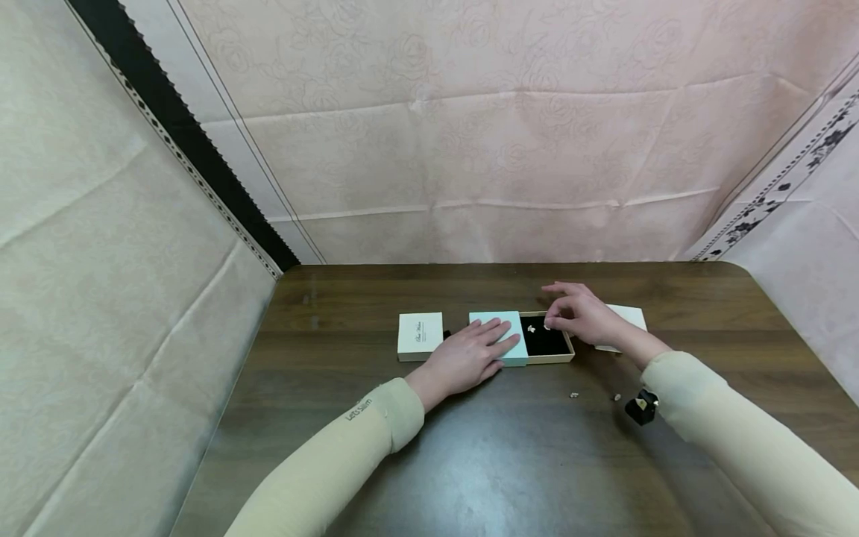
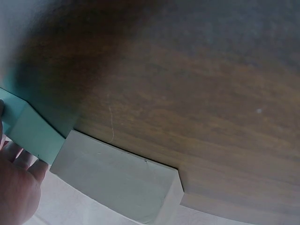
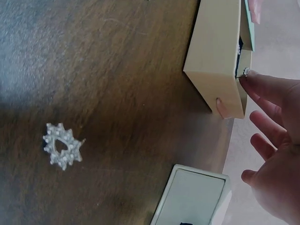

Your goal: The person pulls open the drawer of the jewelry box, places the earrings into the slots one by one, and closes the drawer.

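Observation:
My left hand (image 1: pixel 463 359) lies with extended fingers across the teal sleeve (image 1: pixel 493 317) of a small jewelry box. The box's drawer (image 1: pixel 550 359), pale-walled with a black insert, sticks out to the right. One small shiny piece of jewelry (image 1: pixel 532 329) sits on the insert. Over the drawer's right part, my right hand (image 1: pixel 585 317) pinches a tiny sparkling piece of jewelry (image 3: pixel 246 71) between thumb and index finger, right at the drawer's edge. Its other fingers are spread apart. Exactly what kind of jewelry it is, I cannot tell.
Left of the teal box stands a white box (image 1: pixel 420 335) with printed lettering. A white box part (image 1: pixel 627 317) lies behind my right wrist. Nearer me are two small sparkling pieces, one heart-centered (image 3: pixel 62 159), and a black object (image 1: pixel 639 410) by the right cuff.

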A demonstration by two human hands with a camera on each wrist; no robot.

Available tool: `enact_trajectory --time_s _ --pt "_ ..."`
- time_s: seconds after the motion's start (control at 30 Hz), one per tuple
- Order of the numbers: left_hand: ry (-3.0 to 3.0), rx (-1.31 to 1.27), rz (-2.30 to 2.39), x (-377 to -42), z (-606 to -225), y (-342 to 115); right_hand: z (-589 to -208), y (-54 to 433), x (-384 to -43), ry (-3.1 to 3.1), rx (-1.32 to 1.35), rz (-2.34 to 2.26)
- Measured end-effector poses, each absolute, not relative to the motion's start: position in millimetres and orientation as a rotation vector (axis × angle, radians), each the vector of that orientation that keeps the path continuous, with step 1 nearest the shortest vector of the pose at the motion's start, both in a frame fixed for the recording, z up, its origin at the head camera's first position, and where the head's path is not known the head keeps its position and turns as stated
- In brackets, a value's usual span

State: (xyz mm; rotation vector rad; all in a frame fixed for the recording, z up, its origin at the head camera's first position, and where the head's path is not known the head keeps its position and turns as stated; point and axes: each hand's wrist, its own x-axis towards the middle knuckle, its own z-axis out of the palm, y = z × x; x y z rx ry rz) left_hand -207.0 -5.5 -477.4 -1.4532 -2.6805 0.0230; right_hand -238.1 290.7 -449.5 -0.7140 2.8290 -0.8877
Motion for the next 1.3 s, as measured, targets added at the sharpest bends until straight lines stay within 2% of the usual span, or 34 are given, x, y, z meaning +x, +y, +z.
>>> enact_trajectory --time_s 1.3 --pt "-2.66 -1.452 0.017 -207.8 -479.8 -5.6 -457.4 278.9 -238.6 3.08 -1.009 -0.635"
